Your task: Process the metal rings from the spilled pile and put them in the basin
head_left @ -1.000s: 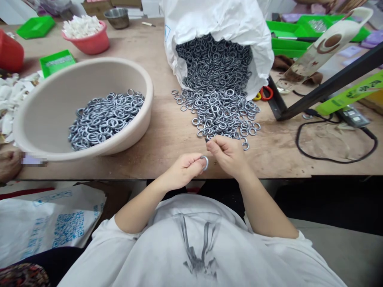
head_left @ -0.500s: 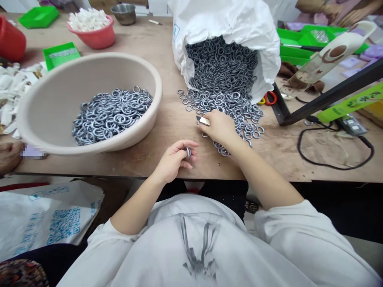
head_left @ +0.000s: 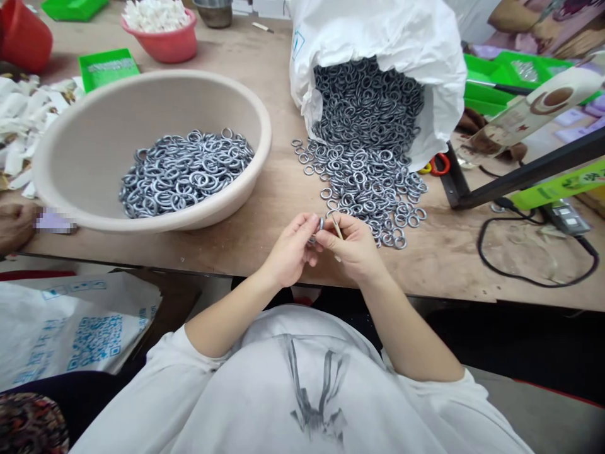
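My left hand (head_left: 292, 250) pinches a grey ring (head_left: 321, 224) between thumb and fingertips, just above the table's front part. Close against it, my right hand (head_left: 355, 247) grips a small knife (head_left: 337, 228) with a pale handle, its thumb near the ring. How the blade meets the ring is hidden by the fingers. Behind my hands, loose grey rings (head_left: 363, 180) spill from the mouth of a white sack (head_left: 378, 28). To the left, a big beige basin (head_left: 70, 139) holds a heap of similar rings (head_left: 184, 176).
A black metal frame (head_left: 529, 170), cable (head_left: 482, 252) and red-handled scissors (head_left: 440, 165) lie right. Beyond are green trays (head_left: 486, 98) and another person's hands (head_left: 548, 31). At far left: white pieces (head_left: 19, 120), a red tub (head_left: 165, 44), another person's hand (head_left: 16, 227).
My right hand, with the knife, has moved back from the ring pile to meet my left hand. My left hand has come up and right with its ring. The view has shifted slightly.
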